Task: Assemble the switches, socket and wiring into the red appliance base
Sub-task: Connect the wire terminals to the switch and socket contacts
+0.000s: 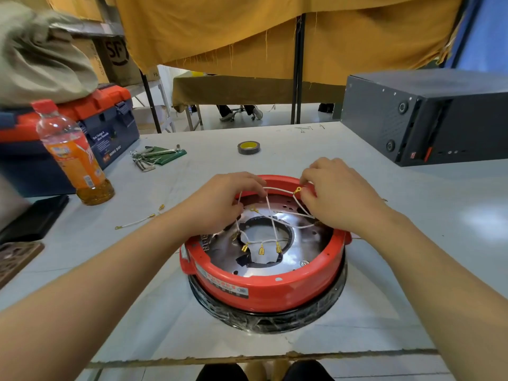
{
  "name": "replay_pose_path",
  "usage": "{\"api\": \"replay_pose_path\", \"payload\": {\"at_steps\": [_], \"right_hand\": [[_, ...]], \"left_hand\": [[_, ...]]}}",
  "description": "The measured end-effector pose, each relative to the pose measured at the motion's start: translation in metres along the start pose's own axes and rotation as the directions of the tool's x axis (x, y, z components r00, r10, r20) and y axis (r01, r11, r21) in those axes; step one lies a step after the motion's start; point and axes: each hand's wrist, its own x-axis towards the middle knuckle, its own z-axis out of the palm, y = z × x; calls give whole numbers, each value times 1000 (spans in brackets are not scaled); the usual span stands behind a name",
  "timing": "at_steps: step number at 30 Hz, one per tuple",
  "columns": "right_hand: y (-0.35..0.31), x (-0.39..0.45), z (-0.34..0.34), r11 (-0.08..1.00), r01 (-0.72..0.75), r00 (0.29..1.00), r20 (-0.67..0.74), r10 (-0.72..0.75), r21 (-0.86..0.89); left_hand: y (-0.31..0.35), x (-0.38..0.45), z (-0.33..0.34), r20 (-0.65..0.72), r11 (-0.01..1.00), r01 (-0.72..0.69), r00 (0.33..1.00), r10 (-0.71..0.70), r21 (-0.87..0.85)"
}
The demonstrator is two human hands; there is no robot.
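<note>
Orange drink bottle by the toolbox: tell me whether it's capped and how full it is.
Capped and mostly empty. The orange drink bottle stands upright with its red cap on, and liquid shows only near the bottom, below the label.

Left of the red appliance base (264, 294) and far behind it, a cardboard box (116, 60) carries a large black "SF" logo. In front of that box, the blue and orange toolbox (110, 133) bears small white lettering, of which "WING BOX" can be made out. The orange label on the bottle (72, 156) beside the toolbox is too blurred to read, as is the strip label on the base's near wall.
</note>
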Motion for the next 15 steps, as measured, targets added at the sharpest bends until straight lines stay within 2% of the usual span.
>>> {"api": "replay_pose_path", "payload": {"at_steps": [4, 8, 12, 15], "right_hand": [[-8, 17, -9, 976, 151, 966, 189, -179, 155], [-26, 34, -6, 929, 178, 966, 123, -228, 325], [-38, 51, 7, 927, 234, 957, 100, -273, 293], [-39, 55, 19, 921, 225, 963, 68, -259, 317]], "left_hand": [[-4, -1, 6, -58, 994, 93, 994, -97, -62], [-6, -1, 8, -102, 972, 173, 976, -190, -161], [-7, -1, 8, -95, 942, 222, 963, -252, -250], [-6, -2, 6, -147, 939, 225, 952, -269, -262]]}}
